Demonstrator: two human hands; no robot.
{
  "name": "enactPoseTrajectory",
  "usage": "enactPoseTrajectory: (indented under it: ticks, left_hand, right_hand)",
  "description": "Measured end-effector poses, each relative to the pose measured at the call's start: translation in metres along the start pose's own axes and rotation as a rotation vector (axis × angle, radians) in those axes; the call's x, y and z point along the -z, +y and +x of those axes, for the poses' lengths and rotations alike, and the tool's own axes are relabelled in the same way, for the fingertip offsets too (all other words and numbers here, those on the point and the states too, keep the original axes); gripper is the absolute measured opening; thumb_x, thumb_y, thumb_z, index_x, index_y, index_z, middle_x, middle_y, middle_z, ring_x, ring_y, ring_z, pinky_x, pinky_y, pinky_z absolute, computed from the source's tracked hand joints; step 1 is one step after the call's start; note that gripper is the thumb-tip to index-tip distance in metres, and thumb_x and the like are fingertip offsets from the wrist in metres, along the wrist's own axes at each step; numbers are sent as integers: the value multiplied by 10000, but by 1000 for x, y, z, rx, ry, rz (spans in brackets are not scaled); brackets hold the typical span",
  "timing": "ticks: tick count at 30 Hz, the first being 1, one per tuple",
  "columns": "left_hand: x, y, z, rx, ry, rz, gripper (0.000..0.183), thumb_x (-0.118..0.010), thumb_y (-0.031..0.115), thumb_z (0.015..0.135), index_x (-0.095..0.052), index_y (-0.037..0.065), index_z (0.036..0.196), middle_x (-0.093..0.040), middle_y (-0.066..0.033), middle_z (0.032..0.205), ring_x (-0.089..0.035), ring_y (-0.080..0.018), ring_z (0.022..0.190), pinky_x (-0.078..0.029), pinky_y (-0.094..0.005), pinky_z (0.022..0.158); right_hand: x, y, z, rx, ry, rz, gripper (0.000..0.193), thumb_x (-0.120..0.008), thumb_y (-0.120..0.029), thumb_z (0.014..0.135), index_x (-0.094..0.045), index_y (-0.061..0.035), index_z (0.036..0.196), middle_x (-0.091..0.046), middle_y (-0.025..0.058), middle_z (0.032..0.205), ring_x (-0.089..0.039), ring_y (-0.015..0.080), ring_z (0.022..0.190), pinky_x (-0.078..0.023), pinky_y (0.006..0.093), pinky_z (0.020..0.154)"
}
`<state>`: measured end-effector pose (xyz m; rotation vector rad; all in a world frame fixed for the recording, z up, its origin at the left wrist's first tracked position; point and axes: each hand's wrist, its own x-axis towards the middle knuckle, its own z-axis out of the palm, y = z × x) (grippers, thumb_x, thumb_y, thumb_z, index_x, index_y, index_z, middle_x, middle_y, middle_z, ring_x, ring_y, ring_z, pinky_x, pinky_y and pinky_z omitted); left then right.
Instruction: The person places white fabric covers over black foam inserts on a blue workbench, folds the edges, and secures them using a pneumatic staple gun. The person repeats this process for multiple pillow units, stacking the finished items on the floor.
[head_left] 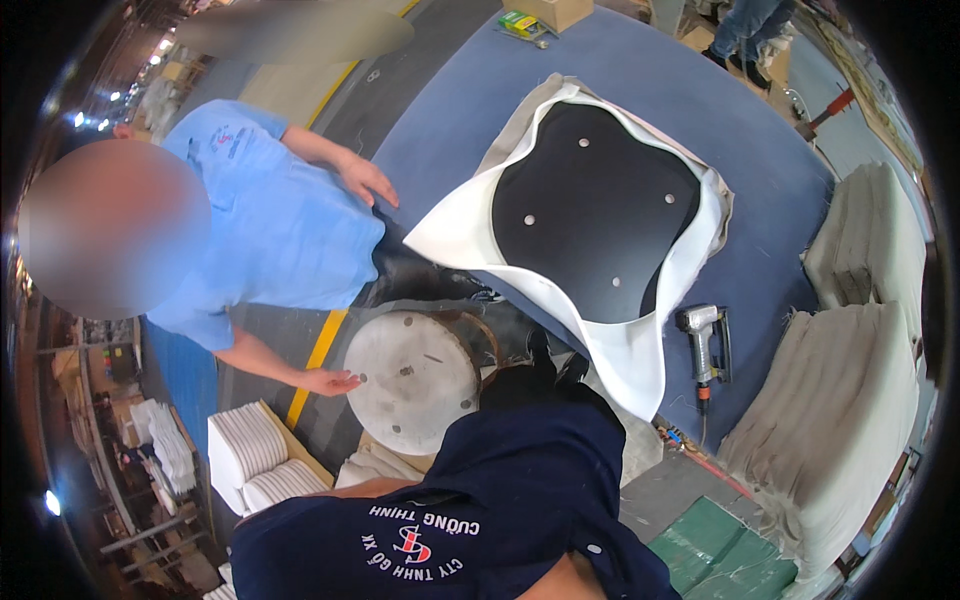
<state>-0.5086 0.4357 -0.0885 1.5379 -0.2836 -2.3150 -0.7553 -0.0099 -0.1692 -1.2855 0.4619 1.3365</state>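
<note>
Neither of my hands is in view; only a bit of my left arm (372,488) and my right arm (565,580) shows at the lower edge, beside my dark blue shirt. In front of me on the blue-covered table lies a black panel (590,230) with rounded corners and several holes. Under it is a white foam sheet (470,222), whose edges curl up and whose near corner hangs past the table edge. Beneath the foam, grey fabric (510,135) sticks out. A pneumatic staple gun (703,345) rests to the right of the foam, hose attached.
A co-worker in a light blue shirt (270,230) stands at left, one hand near the table edge, the other by a round stool (412,380). Fabric stacks (830,410) line the right side. A carton of white pads (262,455) sits lower left, a cardboard box (560,12) far back.
</note>
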Motion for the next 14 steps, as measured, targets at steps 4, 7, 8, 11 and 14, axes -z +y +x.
enactPoseTrajectory:
  ticks: [4, 7, 8, 11, 14]
  left_hand:
    - [-10, -12, 1, -1, -59, -86, 216, -757, 255, 918, -735, 41, 943, -725, -77, 796, -608, -171, 617, -466, -321, 537]
    - [15, 12, -25, 82, -169, -70, 221, -762, 263, 921, -740, 43, 931, -726, -67, 788, -603, -154, 603, -461, -310, 524]
    - [21, 20, -39, 130, -208, -41, 223, -764, 266, 922, -742, 44, 927, -727, -64, 786, -602, -149, 598, -460, -306, 519]
    - [38, 35, -84, 167, -143, -62, 255, -774, 323, 925, -701, 91, 851, -670, 28, 733, -550, -62, 618, -419, -246, 508]
    - [79, 68, -115, 215, -55, 75, 260, -797, 313, 905, -702, 94, 802, -631, 38, 668, -430, -59, 492, -336, -271, 437]
  right_hand:
    - [11, -11, -11, -16, -43, -76, 319, -641, -135, 942, -694, -28, 1239, -723, 220, 1147, -689, 259, 1088, -520, 366, 923]
    - [33, -36, -29, 40, -96, -220, 316, -636, -134, 944, -694, -28, 1236, -723, 222, 1145, -689, 260, 1094, -517, 364, 930]
    - [44, -52, -45, 57, -80, -311, 315, -634, -134, 945, -694, -28, 1236, -723, 222, 1144, -689, 260, 1096, -516, 363, 932]
    - [79, -160, -109, 90, 632, -640, 273, -620, -90, 946, -682, -21, 1202, -724, 184, 1088, -682, 236, 1062, -509, 346, 935]
    - [90, -247, -199, 1166, 1225, -402, 441, -614, -112, 1013, -544, 0, 1433, -618, 183, 1372, -640, 266, 1160, -489, 395, 919]
